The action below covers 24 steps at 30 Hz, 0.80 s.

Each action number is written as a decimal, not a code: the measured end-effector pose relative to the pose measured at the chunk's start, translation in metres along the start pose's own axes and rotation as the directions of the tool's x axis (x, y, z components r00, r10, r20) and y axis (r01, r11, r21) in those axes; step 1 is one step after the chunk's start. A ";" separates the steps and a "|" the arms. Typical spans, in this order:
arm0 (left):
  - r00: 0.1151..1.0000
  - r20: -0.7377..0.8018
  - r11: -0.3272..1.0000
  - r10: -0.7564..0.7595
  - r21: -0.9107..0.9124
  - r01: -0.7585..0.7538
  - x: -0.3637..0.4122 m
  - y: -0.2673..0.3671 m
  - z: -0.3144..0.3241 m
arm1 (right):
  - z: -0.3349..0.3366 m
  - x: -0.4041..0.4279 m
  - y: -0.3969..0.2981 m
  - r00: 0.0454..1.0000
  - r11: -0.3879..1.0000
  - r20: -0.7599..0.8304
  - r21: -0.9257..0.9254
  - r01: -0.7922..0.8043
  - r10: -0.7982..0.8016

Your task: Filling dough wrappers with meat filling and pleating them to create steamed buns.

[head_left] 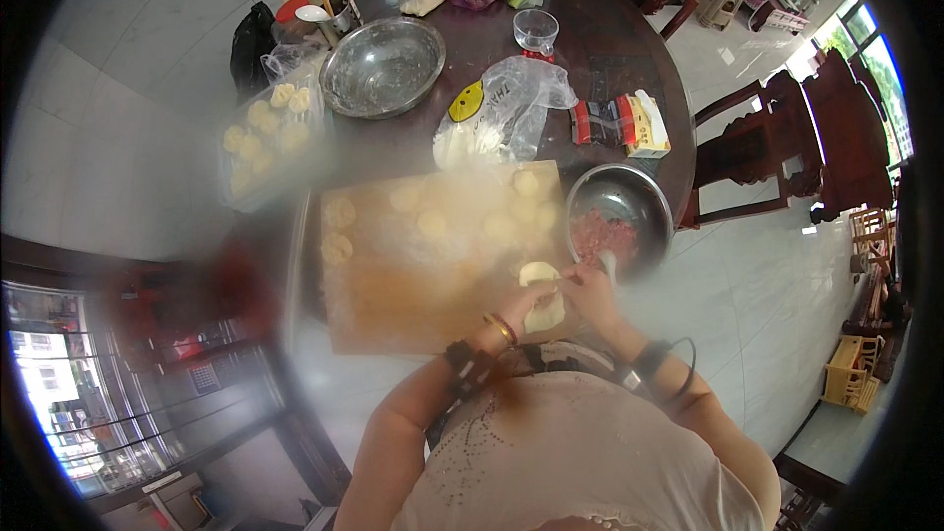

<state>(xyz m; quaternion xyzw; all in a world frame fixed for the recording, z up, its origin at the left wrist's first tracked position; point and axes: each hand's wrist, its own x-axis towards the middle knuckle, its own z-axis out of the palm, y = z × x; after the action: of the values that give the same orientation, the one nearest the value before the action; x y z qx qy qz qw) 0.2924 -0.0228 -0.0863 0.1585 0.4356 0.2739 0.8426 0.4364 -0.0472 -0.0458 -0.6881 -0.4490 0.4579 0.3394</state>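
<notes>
My left hand [528,305], with bangles at its wrist, holds a flat round dough wrapper [544,313] over the near right corner of a floured wooden board [383,317]. My right hand [590,293] meets it at the wrapper's edge, fingers pinched together; whether they grip dough or something else is too small to tell. Beside my right hand stands a steel bowl [620,192] of minced meat [601,236], with a pale spoon [609,265] in it. Several dough rounds [432,222] lie on the board, partly blurred by a haze on the view.
Shaped dumplings [250,147] sit in a plastic container at the left. Behind the board are a large metal basin [383,68], a plastic bag [501,107], a tissue pack [647,125] and a clear cup [536,31]. A carved wooden chair [767,144] stands at the right.
</notes>
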 end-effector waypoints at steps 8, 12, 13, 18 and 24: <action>0.998 -0.004 0.997 0.069 0.041 -0.069 0.005 -0.004 -0.009 | 0.000 -0.004 -0.002 0.880 0.847 -0.078 -0.325 0.421 -0.468; 0.989 -0.078 0.991 0.123 0.065 -0.118 0.003 -0.010 -0.006 | 0.001 -0.011 -0.015 0.995 0.982 0.003 -0.157 0.104 -0.104; 0.990 -0.077 0.991 0.121 0.067 -0.116 0.003 -0.011 -0.007 | 0.001 -0.012 -0.016 0.993 0.986 -0.033 -0.123 0.109 -0.114; 0.986 -0.049 0.976 0.161 0.159 -0.152 0.006 -0.013 -0.009 | 0.000 -0.008 -0.014 0.999 0.996 0.028 -0.079 0.039 -0.037; 0.988 -0.049 0.955 0.146 0.268 -0.128 0.004 -0.011 -0.012 | 0.003 -0.008 -0.003 0.997 0.999 0.064 -0.016 -0.032 0.033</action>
<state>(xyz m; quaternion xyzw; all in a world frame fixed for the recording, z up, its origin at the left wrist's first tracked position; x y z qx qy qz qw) 0.2878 -0.0286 -0.1010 0.2895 0.4849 0.2764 0.7776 0.4315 -0.0535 -0.0417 -0.6830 -0.4518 0.4817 0.3121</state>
